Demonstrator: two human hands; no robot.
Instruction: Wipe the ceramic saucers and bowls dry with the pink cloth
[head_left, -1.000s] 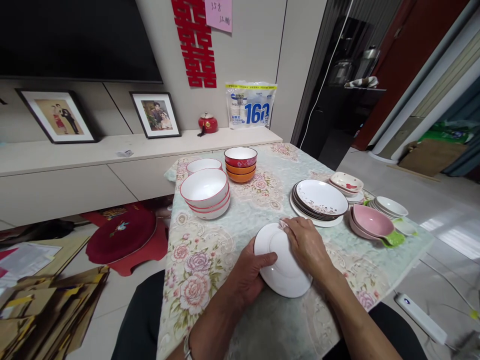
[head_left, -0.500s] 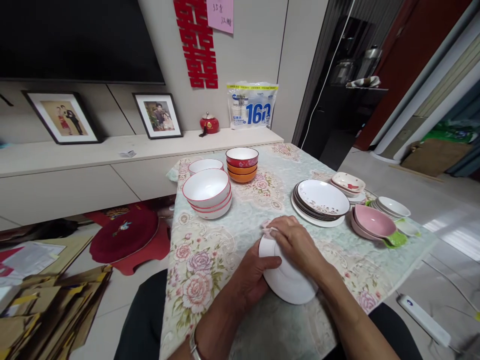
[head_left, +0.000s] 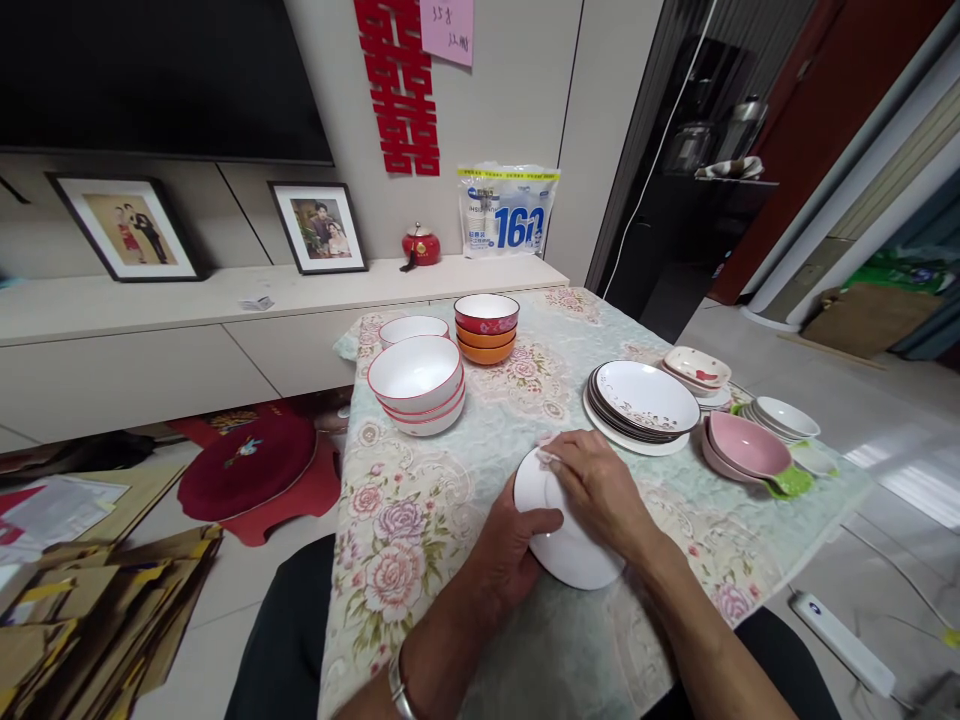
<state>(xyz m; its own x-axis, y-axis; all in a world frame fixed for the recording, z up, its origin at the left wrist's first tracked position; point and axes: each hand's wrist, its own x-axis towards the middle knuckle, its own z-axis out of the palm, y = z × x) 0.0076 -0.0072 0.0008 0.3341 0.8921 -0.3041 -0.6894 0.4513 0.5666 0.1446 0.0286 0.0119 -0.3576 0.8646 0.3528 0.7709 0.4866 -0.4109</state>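
From my head, I see my left hand [head_left: 510, 550], its fingers gripping a white plate [head_left: 576, 558] above the near part of the bench [head_left: 555, 660], and my right hand [head_left: 600, 490], its fingers pinching a pale wad [head_left: 549, 447] against the rim. White bowls [head_left: 416, 375] nest together, a red bowl [head_left: 487, 320] tops orange bowls [head_left: 486, 350], and pink bowls [head_left: 750, 442] nest near dark-rimmed plates [head_left: 646, 395]. A flowered cloth [head_left: 401, 560] covers the bench, and the cabinet [head_left: 150, 385] beyond carries a red jar [head_left: 421, 248].

Left hand [head_left: 511, 545] — gripping, right hand [head_left: 600, 487] — curled
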